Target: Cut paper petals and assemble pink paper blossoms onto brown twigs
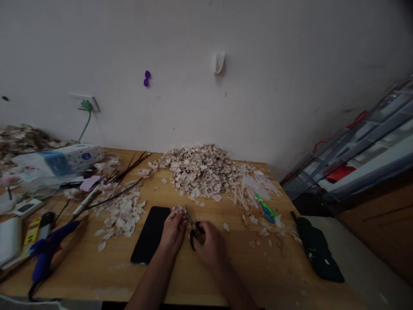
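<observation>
Near the table's front centre, my left hand (173, 230) pinches a small pale petal (178, 209) between thumb and fingertips. My right hand (210, 244) is closed round the black handles of a pair of scissors (192, 224). Their blades point up and left, right beside the petal. Just left of my left hand lies a black phone (150, 235). Behind both hands rises a large heap of pale petals (204, 172). A smaller petal pile (124, 215) spreads out beyond the phone on the left.
A blue glue gun (48, 249), a tissue pack (71, 158) and dark twigs (129, 168) lie on the left. Green and blue scissors (267, 211) and translucent strips (258, 185) are at the right. A dark green pouch (318, 249) sits at the right edge.
</observation>
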Action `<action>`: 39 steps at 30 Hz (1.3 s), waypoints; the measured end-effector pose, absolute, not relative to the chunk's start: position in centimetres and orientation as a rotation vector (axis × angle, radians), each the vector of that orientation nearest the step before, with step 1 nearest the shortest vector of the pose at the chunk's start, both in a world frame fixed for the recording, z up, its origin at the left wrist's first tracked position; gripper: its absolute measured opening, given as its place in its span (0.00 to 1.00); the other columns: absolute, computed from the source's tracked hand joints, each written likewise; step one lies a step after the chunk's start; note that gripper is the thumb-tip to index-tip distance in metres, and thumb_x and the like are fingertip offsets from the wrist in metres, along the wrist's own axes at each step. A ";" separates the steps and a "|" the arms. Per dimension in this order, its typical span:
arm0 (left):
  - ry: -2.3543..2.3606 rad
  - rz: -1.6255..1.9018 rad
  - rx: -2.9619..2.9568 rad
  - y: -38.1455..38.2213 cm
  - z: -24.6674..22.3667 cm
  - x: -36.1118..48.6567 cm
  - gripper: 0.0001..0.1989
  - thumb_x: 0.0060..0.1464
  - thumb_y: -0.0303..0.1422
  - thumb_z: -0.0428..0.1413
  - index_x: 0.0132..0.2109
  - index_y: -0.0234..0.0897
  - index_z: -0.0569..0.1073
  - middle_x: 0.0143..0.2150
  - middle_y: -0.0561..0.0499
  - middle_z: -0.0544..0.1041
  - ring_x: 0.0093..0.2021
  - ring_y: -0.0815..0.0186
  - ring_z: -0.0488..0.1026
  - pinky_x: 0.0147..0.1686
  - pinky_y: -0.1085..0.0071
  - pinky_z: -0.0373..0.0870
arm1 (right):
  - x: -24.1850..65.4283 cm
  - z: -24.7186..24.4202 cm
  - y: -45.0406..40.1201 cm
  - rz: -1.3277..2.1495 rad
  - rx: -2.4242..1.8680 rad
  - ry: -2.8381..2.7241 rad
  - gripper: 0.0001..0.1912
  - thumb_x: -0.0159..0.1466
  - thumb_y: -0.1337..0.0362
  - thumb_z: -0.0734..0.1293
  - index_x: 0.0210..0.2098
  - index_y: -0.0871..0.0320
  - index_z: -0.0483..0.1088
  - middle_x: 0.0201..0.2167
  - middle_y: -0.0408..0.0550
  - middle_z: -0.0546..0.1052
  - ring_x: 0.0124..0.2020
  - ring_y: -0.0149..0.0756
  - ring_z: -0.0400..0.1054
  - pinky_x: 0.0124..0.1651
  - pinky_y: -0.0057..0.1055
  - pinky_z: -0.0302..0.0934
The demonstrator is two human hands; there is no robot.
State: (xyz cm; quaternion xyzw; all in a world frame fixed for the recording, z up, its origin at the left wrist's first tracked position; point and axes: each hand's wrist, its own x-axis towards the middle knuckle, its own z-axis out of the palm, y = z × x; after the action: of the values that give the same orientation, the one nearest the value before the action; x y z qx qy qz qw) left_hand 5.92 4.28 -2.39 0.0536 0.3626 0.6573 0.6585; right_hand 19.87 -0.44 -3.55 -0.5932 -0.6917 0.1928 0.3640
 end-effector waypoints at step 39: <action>0.693 1.380 0.147 4.3 -1.8 5.5 0.11 0.60 0.29 0.57 0.49 0.37 0.78 0.58 0.44 0.77 0.57 0.59 0.75 0.52 0.64 0.75 | 19.7 -3.4 -0.3 0.424 -1.648 -1.846 0.12 0.59 0.66 0.68 0.43 0.57 0.71 0.42 0.53 0.76 0.46 0.48 0.69 0.50 0.40 0.64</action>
State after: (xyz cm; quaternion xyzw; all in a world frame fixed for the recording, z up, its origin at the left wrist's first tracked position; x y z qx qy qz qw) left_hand 5.48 4.35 -1.77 0.0665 0.3126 0.6230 0.7139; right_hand 19.66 -0.32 -3.43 -0.6241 -0.6989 0.1604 0.3102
